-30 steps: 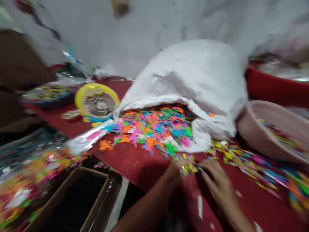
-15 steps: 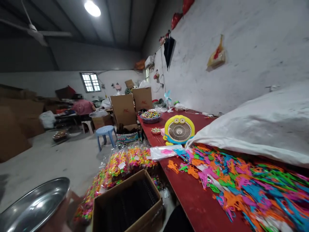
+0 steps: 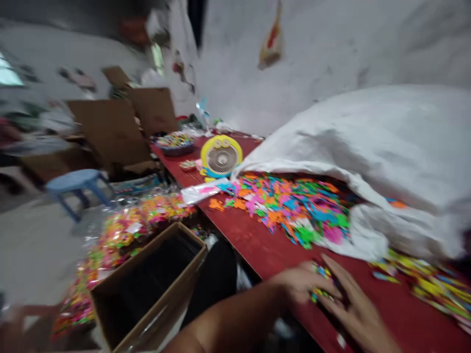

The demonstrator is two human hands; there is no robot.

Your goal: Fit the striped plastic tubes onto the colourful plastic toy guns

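Both my hands are low over the near edge of the red table (image 3: 243, 230), smeared by motion. My left hand (image 3: 303, 283) curls its fingers around a small bunch of multicoloured pieces (image 3: 319, 293), with yellow, green and blue showing. Close against it is my right hand (image 3: 355, 306), its fingers stretched and apart beside the bunch. A dark shape lies between and below the right fingers; its kind cannot be made out. Beyond the hands, a heap of bright plastic pieces (image 3: 279, 201) spills from under a large white sack (image 3: 353, 132).
More yellow pieces (image 3: 437, 284) lie at the right. A yellow fan (image 3: 222, 156) and a bowl of small pieces (image 3: 174, 143) stand farther back. Left of the table are an open carton (image 3: 147, 294) with dark contents, bagged colourful goods (image 3: 125, 230) and a blue stool (image 3: 75, 181).
The view has swung right and down. Both hands have come into sight with the multicoloured bunch, while the metal basin and the distant person in pink have mostly left the view.
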